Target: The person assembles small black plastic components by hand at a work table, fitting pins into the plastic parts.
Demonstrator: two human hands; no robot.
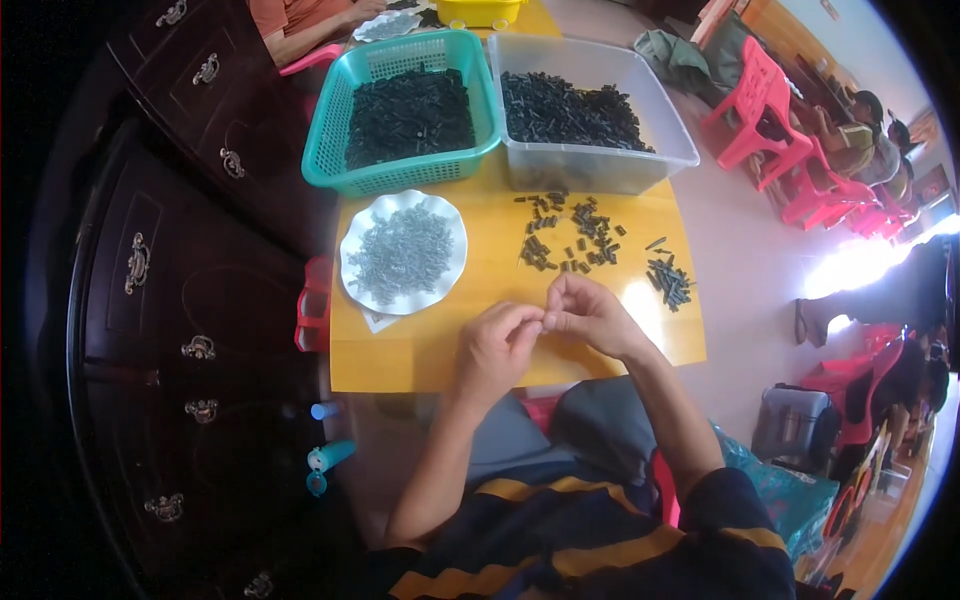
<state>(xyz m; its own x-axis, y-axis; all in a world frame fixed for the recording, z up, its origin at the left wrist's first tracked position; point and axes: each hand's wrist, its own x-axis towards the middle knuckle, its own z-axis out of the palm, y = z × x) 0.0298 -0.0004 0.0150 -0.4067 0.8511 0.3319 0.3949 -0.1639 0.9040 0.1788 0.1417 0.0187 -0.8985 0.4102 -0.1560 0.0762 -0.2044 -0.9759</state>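
Note:
My left hand [497, 345] and my right hand [590, 318] meet over the near edge of the yellow table [420, 360]. Both are closed, thumbs and fingertips pinched together; whatever sits between them is too small to make out. Beyond my right hand lie several loose short black cylindrical pieces [597, 228]. To their right is a little heap of thin dark pieces [670, 284]. A white wavy-rimmed plate [352, 282] on the left bears a pile of small clear pieces [402, 252].
At the back stand a green basket [320, 155] and a clear plastic bin [600, 178], both holding many black pieces. Dark drawer cabinets [180, 300] line the left side. Pink chairs [760, 110] and people are on the right. Another person's arm [310, 40] rests at the far end.

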